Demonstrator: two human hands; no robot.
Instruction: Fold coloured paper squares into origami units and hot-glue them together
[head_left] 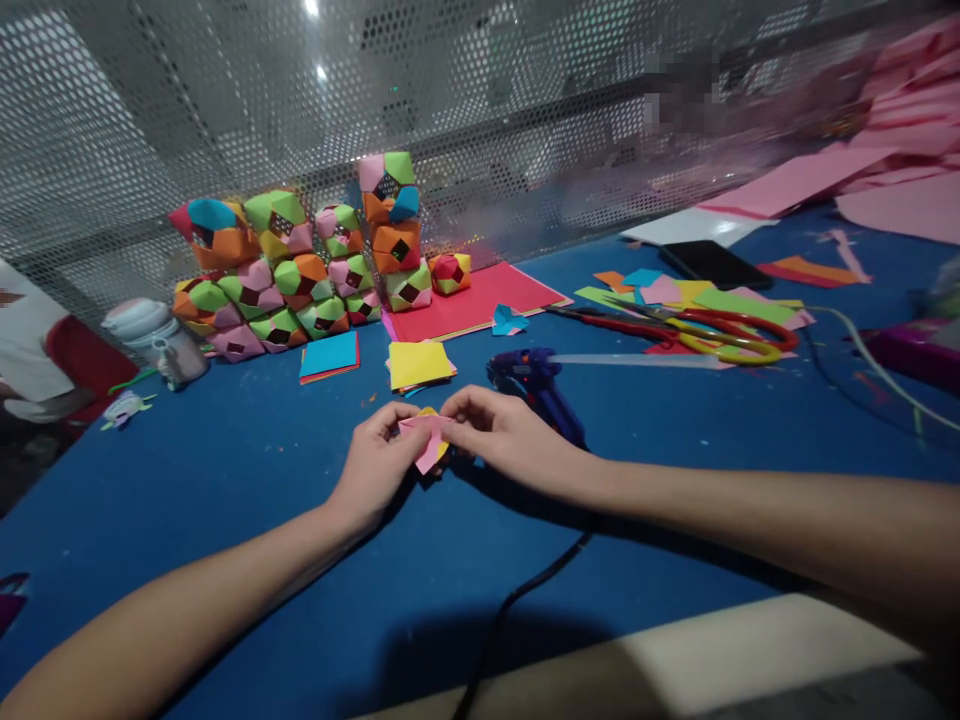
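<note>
Between my two hands is a small folded paper piece [429, 450], pink with some yellow showing at its edges. My left hand [379, 455] pinches its left side, thumb on top. On the other side, my right hand [499, 430] grips it with thumb and fingers, some of them hidden beneath. Close behind the right hand lies a blue hot glue gun [536, 372] with a clear glue stick in its back. A stack of yellow paper squares [420, 365] and a stack of blue squares [330, 355] sit just beyond my hands. A blue folded piece [510, 319] lies farther back.
Several stacked paper-ball modules [300, 280] stand against the perforated metal screen. Scissors [731, 335] rest on paper scraps at right, near a black phone [716, 264]. Red sheets [480, 300] lie at the back. A light-coloured jar [154, 335] stands left. A black cord [517, 595] crosses the front.
</note>
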